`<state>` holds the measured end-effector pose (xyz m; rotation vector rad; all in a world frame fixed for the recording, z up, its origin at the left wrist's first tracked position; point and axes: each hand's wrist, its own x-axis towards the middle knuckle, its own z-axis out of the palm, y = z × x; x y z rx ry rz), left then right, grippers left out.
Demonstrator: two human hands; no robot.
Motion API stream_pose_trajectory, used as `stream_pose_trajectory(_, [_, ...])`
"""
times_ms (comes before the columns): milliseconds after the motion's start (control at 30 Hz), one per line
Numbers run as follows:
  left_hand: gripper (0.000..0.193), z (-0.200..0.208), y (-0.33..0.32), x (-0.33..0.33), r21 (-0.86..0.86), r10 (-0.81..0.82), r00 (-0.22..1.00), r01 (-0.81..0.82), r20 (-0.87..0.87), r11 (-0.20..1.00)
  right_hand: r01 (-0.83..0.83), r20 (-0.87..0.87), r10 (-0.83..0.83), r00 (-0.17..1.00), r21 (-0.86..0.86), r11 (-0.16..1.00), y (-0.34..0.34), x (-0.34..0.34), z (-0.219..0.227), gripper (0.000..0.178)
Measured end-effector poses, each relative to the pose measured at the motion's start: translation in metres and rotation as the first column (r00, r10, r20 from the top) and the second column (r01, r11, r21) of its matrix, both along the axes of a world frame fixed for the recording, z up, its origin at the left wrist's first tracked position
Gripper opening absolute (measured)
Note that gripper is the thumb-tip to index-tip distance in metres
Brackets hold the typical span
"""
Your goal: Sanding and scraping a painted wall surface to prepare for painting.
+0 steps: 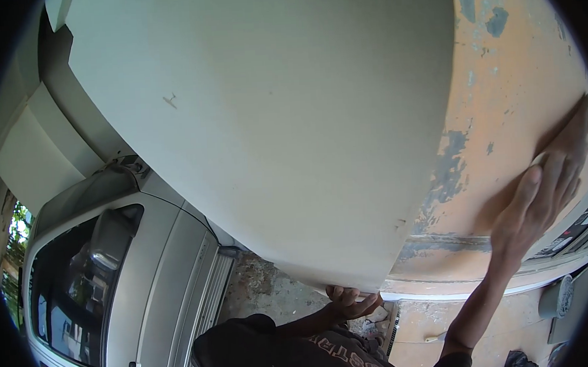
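Observation:
A large off-white sheet or panel (272, 138) fills the middle of the head view, its right edge lying along an orange surface (503, 106) with worn grey patches. At the sheet's lower edge is my left hand (353, 301), its fingers curled on that edge; the part behind is hidden. My right hand (540, 194) presses against the orange surface at the far right, fingers long and close together, thumb apart. A small pale edge (539, 159) shows between the thumb and fingers. What it belongs to is hidden under the hand.
A silver vehicle (159, 283) with dark windows stands at left, close to the sheet. Below my right arm, a grey bucket (556, 297) and a black crumpled thing (519, 361) are on the light floor (461, 321). Rubble (374, 322) lies near my left hand.

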<state>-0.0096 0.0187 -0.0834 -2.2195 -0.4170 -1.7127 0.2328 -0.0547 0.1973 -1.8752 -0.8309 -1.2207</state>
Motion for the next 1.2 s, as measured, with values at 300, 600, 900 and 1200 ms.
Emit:
stream_pose_trajectory(300, [0.037, 0.008, -0.036, 0.024, -0.221, -0.639, 0.731, 0.6, -0.24, 0.769, -0.207, 0.336, 0.254, 0.907, -0.169, 0.964, 0.029, -0.032, -0.104, 0.043])
stream_pose_trajectory(600, [0.061, 0.091, -0.028, 0.11, -0.452, -0.28, 0.958, 0.279, 0.066, 0.847, -0.11, 0.276, 0.121, 0.954, -0.057, 0.992, 0.003, -0.003, -0.008, 0.054])
stream_pose_trajectory(900, [0.074, 0.085, -0.037, 0.119, -0.489, -0.107, 0.949, -0.056, -0.298, 0.87, 0.043, -0.297, -0.038, 0.954, 0.008, 0.999, -0.071, 0.058, -0.163, 0.065])
stream_pose_trajectory(1200, [0.07, 0.083, -0.031, 0.118, -0.43, -0.099, 0.95, -0.04, -0.295, 0.902, -0.143, -0.209, 0.11, 0.972, -0.151, 0.978, -0.039, -0.004, -0.238, 0.064])
